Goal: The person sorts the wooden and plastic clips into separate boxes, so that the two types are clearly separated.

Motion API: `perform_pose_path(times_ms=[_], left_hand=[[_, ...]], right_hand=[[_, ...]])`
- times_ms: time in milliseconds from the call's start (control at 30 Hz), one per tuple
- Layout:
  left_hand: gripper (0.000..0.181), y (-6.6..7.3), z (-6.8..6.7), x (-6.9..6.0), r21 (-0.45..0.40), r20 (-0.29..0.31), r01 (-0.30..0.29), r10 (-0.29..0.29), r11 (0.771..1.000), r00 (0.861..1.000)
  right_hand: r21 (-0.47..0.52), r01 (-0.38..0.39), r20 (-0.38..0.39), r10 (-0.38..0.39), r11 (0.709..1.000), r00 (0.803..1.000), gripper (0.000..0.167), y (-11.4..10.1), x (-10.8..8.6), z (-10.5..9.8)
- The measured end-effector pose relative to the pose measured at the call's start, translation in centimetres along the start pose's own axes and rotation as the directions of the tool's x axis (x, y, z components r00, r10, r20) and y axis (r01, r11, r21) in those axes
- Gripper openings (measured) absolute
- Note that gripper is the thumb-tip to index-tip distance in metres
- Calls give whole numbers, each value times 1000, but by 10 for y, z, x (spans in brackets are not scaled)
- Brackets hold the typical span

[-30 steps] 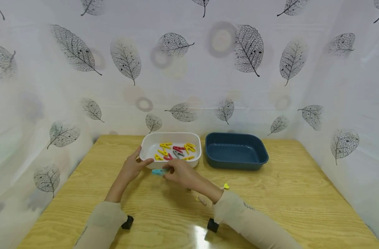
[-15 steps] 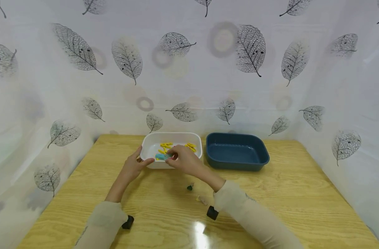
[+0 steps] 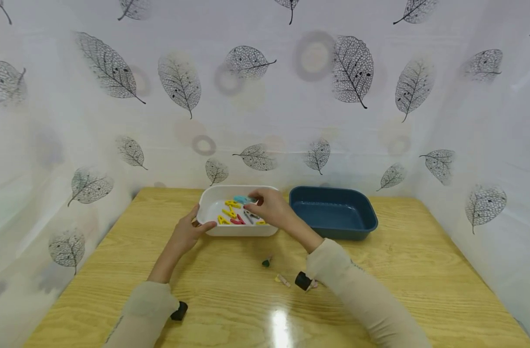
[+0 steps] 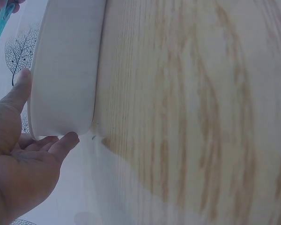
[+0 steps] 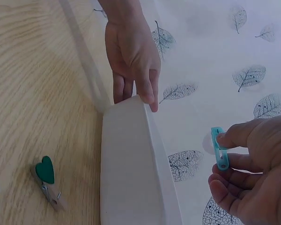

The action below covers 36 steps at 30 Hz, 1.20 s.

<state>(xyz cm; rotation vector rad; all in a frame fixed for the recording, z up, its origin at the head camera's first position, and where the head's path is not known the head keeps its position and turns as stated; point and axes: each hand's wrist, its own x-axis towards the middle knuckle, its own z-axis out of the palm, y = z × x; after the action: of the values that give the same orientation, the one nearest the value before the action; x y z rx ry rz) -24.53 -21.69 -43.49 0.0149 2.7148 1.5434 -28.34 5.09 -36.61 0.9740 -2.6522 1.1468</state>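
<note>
Over the white bin (image 3: pixel 243 231), right hand (image 3: pixel 271 208) pinches a blue clip (image 3: pixel 242 199), left hand (image 3: pixel 187 236) grips bin; likely placing, release needed next.

Right grip (image 3: pixel 271 208) pinching blue clip (image 3: pixel 241 198) above white tub (image 3: pixel 243 231), left grip (image 3: pixel 186 234) holding tub's end

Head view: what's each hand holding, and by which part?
Right hand: a light-blue clip, pinched by one end. Left hand: the white basin, held at its left end.
</note>
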Motion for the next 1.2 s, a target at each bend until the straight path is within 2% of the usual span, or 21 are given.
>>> perform_pose_path(times_ms=[200, 400, 633, 800, 1033, 1200], left_hand=[[95, 0, 0, 0, 5, 2, 7, -7, 1000, 1000], [93, 2, 1, -1, 0, 5, 11, -11, 1000, 1000], [93, 2, 0, -1, -7, 3, 8, -8, 1000, 1000], [91, 2, 0, -1, -10, 3, 10, -10, 1000, 1000], [89, 0, 2, 1, -19, -9, 5, -6, 1000, 1000], [89, -1, 2, 0, -21, -3, -2, 2, 1000, 1000]], right_hand=[[23, -74, -2, 74, 997, 997, 32, 4, 3, -1], [-11, -108, -30, 107, 994, 994, 29, 8, 11, 4], [-27, -97, -52, 95, 995, 994, 27, 16, 23, 16], [-48, -92, -35, 91, 995, 995, 28, 16, 32, 28], [-36, -127, 0, 127, 991, 992, 29, 12, 47, 43], [-34, -140, -6, 140, 990, 990, 29, 8, 58, 53]])
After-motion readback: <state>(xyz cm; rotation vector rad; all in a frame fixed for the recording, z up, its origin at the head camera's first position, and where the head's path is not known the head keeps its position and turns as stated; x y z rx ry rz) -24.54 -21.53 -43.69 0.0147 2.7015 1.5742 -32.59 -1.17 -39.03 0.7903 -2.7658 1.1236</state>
